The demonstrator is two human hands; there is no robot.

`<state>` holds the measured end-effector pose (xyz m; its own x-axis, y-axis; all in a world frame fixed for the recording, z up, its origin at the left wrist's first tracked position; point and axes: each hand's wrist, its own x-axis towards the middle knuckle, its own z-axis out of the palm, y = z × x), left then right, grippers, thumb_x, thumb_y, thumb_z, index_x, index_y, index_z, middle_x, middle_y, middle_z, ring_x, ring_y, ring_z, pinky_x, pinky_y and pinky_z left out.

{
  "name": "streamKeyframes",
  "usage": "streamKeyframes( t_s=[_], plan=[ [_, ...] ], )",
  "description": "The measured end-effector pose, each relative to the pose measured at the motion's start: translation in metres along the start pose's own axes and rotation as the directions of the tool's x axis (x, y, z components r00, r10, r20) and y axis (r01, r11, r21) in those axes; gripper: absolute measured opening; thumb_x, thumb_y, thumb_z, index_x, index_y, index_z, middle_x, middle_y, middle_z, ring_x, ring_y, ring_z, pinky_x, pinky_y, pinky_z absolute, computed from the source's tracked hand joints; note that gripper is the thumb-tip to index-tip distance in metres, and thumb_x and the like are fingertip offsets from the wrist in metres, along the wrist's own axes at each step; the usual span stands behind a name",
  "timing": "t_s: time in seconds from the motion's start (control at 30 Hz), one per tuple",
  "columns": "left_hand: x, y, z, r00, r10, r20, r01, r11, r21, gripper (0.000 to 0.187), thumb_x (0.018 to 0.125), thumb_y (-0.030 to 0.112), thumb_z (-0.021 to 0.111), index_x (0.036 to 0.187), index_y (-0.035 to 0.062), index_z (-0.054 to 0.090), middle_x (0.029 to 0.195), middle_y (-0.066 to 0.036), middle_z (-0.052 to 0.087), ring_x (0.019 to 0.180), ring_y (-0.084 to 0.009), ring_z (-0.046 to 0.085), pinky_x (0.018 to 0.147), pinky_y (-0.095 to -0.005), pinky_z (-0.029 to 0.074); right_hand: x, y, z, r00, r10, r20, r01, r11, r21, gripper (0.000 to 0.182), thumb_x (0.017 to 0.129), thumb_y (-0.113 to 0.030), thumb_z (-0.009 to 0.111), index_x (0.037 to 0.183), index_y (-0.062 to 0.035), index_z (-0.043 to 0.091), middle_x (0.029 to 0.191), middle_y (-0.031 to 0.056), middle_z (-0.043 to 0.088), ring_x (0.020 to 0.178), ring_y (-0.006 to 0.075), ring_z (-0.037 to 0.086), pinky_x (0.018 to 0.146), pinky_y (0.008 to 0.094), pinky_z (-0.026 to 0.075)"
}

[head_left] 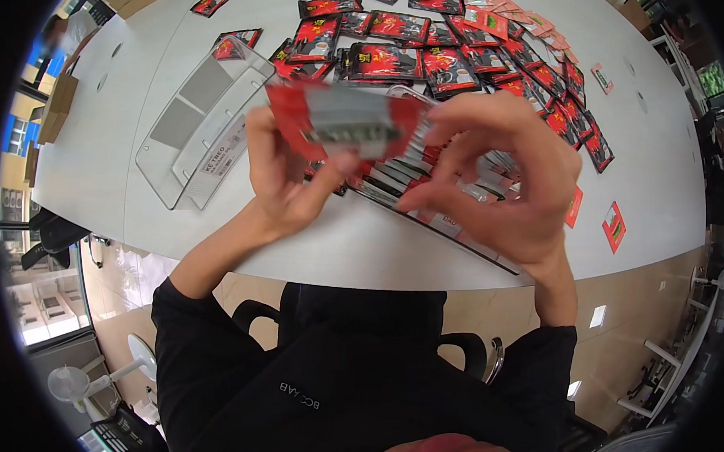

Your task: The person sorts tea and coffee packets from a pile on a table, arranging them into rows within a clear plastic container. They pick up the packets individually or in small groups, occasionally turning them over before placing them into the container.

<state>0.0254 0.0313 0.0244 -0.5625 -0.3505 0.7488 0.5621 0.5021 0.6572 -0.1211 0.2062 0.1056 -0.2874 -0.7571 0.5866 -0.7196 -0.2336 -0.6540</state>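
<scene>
My left hand (pixel 284 177) grips a red and silver sachet (pixel 342 119), held flat with its silver back facing me, above the table edge. Just to the right, my right hand (pixel 507 169) hovers with fingers curled and spread, its fingertips over a clear plastic tray (pixel 458 227) packed with upright sachets (pixel 400 173). The right hand's fingers hide part of the tray's contents. Whether its fingertips pinch a sachet cannot be told.
Several red and black sachets (pixel 419 45) lie spread over the far part of the white table (pixel 339 243). An empty clear tray (pixel 203 124) lies at the left. Loose sachets (pixel 614 225) sit at the right. Cardboard boxes (pixel 55 105) stand at the far left.
</scene>
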Motion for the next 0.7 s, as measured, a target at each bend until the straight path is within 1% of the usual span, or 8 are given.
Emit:
streamKeyframes(
  t_s=[0.07, 0.17, 0.23, 0.37, 0.43, 0.5, 0.57, 0.7],
  plan=[
    [0.008, 0.004, -0.004, 0.957, 0.162, 0.239, -0.210, 0.958, 0.193, 0.066, 0.078, 0.005, 0.085, 0.123, 0.0030, 0.037, 0.119, -0.017, 0.056, 0.106, -0.0195, 0.059, 0.085, -0.0315, 0.047, -0.001, 0.008, 0.005, 0.981, -0.187, -0.041, 0.186, 0.982, -0.039, 0.051, 0.065, 0.001, 0.089, 0.108, 0.0013, 0.063, 0.092, 0.0097, 0.071, 0.070, 0.0117, 0.070, 0.056, 0.0223, 0.052],
    [0.014, 0.006, -0.001, 0.950, 0.206, 0.236, -0.224, 0.973, 0.049, 0.072, 0.074, 0.015, 0.089, 0.123, 0.0026, 0.037, 0.118, -0.016, 0.058, 0.105, -0.0189, 0.060, 0.087, -0.0318, 0.048, -0.007, 0.016, 0.000, 0.972, -0.234, -0.011, 0.231, 0.968, -0.101, 0.050, 0.067, 0.003, 0.087, 0.111, 0.0027, 0.062, 0.104, 0.0131, 0.071, 0.072, 0.0134, 0.070, 0.058, 0.0230, 0.055],
    [0.003, 0.004, -0.004, 0.975, 0.109, 0.195, -0.127, 0.988, 0.083, 0.072, 0.075, 0.022, 0.087, 0.123, 0.0021, 0.037, 0.118, -0.014, 0.059, 0.106, -0.0175, 0.060, 0.090, -0.0314, 0.048, -0.007, 0.014, 0.001, 0.985, -0.166, -0.039, 0.164, 0.986, -0.041, 0.049, 0.069, 0.004, 0.085, 0.112, 0.0034, 0.062, 0.109, 0.0139, 0.070, 0.073, 0.0145, 0.071, 0.059, 0.0232, 0.057],
    [0.005, 0.006, 0.012, 0.999, -0.009, 0.047, 0.018, 0.981, -0.194, 0.052, 0.091, 0.016, 0.075, 0.123, 0.0016, 0.036, 0.120, -0.011, 0.057, 0.104, -0.0131, 0.060, 0.090, -0.0289, 0.048, 0.000, 0.009, 0.003, 0.991, -0.090, -0.098, 0.094, 0.995, 0.041, 0.046, 0.074, 0.006, 0.081, 0.115, 0.0053, 0.061, 0.114, 0.0129, 0.068, 0.077, 0.0176, 0.073, 0.063, 0.0233, 0.061],
    [0.003, 0.007, 0.016, 0.982, -0.189, 0.008, 0.174, 0.884, -0.433, 0.040, 0.096, 0.007, 0.066, 0.122, 0.0034, 0.036, 0.123, -0.012, 0.055, 0.104, -0.0123, 0.060, 0.092, -0.0282, 0.047, -0.001, 0.005, 0.001, 0.994, -0.033, -0.107, 0.042, 0.996, 0.085, 0.045, 0.075, 0.006, 0.080, 0.115, 0.0050, 0.061, 0.114, 0.0123, 0.068, 0.077, 0.0171, 0.073, 0.063, 0.0234, 0.060],
    [0.008, 0.015, 0.009, 0.972, -0.210, 0.102, 0.230, 0.934, -0.272, 0.035, 0.099, 0.005, 0.059, 0.127, 0.0035, 0.037, 0.129, -0.013, 0.054, 0.113, -0.0143, 0.058, 0.097, -0.0304, 0.046, -0.002, 0.003, -0.002, 0.993, 0.027, -0.117, -0.012, 0.992, 0.126, 0.044, 0.076, 0.005, 0.080, 0.115, 0.0048, 0.062, 0.113, 0.0117, 0.068, 0.076, 0.0167, 0.073, 0.062, 0.0234, 0.060],
    [0.012, 0.021, 0.012, 0.944, -0.293, 0.155, 0.331, 0.833, -0.442, 0.042, 0.100, 0.007, 0.057, 0.136, 0.0022, 0.036, 0.135, -0.013, 0.053, 0.121, -0.0169, 0.055, 0.100, -0.0335, 0.046, -0.006, 0.006, -0.008, 0.995, -0.101, 0.013, 0.102, 0.982, -0.161, 0.045, 0.077, 0.006, 0.078, 0.119, 0.0042, 0.062, 0.113, 0.0119, 0.069, 0.072, 0.0139, 0.071, 0.059, 0.0228, 0.058],
    [0.011, 0.019, 0.005, 0.903, -0.346, 0.256, 0.427, 0.788, -0.443, 0.050, 0.102, 0.010, 0.055, 0.145, 0.0017, 0.032, 0.138, -0.012, 0.052, 0.125, -0.0178, 0.053, 0.102, -0.0344, 0.045, -0.008, -0.002, -0.013, 0.983, -0.165, 0.076, 0.180, 0.947, -0.267, 0.048, 0.076, 0.008, 0.077, 0.121, 0.0039, 0.062, 0.115, 0.0119, 0.069, 0.067, 0.0115, 0.069, 0.056, 0.0221, 0.055]
  ],
)
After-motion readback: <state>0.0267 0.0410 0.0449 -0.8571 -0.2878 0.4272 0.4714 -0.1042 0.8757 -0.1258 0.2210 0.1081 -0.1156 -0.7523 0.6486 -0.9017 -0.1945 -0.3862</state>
